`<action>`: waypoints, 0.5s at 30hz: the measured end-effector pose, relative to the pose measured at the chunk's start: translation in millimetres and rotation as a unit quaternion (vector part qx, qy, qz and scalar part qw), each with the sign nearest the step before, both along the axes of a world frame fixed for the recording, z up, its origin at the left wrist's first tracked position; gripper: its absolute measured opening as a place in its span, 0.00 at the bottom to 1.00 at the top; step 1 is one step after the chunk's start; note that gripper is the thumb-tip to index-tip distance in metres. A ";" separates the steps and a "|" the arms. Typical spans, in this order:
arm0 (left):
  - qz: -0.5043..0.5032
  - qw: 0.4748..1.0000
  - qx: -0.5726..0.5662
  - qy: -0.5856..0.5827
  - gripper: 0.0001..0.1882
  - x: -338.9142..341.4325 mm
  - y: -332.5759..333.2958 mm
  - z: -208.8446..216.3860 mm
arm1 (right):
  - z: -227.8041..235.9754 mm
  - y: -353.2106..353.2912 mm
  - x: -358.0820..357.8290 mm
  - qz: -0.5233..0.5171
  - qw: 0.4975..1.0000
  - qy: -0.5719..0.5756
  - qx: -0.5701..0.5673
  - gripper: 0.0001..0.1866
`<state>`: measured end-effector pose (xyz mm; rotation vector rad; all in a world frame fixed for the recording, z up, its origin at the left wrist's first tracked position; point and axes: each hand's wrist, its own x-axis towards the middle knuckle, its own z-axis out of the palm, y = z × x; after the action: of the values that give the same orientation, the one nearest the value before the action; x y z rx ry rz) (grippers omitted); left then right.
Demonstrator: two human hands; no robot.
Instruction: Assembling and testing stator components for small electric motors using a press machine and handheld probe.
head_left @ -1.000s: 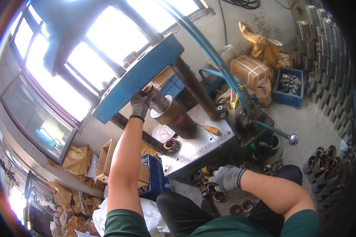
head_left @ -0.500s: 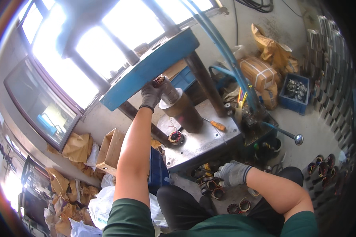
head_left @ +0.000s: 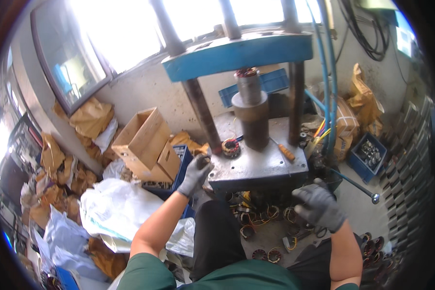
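Note:
My left hand (head_left: 196,175), in a grey glove, is beside the front left corner of the press's metal bed plate (head_left: 275,165). Its fingers are loosely curled, with nothing visible in them. My right hand (head_left: 320,205), also gloved, hovers in front of the bed's right side, fingers apart and slightly blurred. On the bed stands a thick steel cylinder (head_left: 254,121) with a narrower ribbed cylinder (head_left: 249,90) on top. A wound stator core (head_left: 247,72) sits uppermost, just under the blue crossbeam (head_left: 241,57). Another stator with red and pale windings (head_left: 231,148) lies on the bed's left.
An orange-handled screwdriver (head_left: 286,152) lies on the bed's right. Several stators (head_left: 248,232) with loose wires are below the bed. A wooden box (head_left: 142,140) and white sacks (head_left: 121,205) stand left. A ball-ended lever (head_left: 375,198) juts out right, near a blue parts bin (head_left: 367,157).
My left hand has come away from the stator atop the cylinder, down to the bed's left corner. My right hand has moved rightward and up. The view has tilted and shifted.

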<state>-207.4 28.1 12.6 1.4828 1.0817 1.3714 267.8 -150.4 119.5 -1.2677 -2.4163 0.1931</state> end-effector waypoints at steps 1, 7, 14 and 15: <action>-0.006 1.000 -0.002 -0.005 0.19 -22.1 -22.1 -35.8 | 7.6 -6.5 4.2 -0.010 0.998 0.036 0.053 0.25; 0.212 0.914 -0.285 0.198 0.23 -97.0 -179.5 -237.9 | -12.2 -56.1 93.2 -0.199 0.929 0.159 0.268 0.24; 0.197 0.832 -0.358 0.376 0.30 -75.9 -283.1 -335.6 | -91.4 -92.6 267.2 -0.330 0.881 -0.010 0.340 0.20; 0.204 0.826 -0.365 0.378 0.30 -71.2 -285.1 -345.3 | -96.4 -97.0 272.6 -0.360 0.860 -0.050 0.358 0.20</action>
<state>-278.6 -257.0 -332.8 1.2172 2.2242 0.4145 540.3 -247.5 23.2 -1.6647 -1.6201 -0.9096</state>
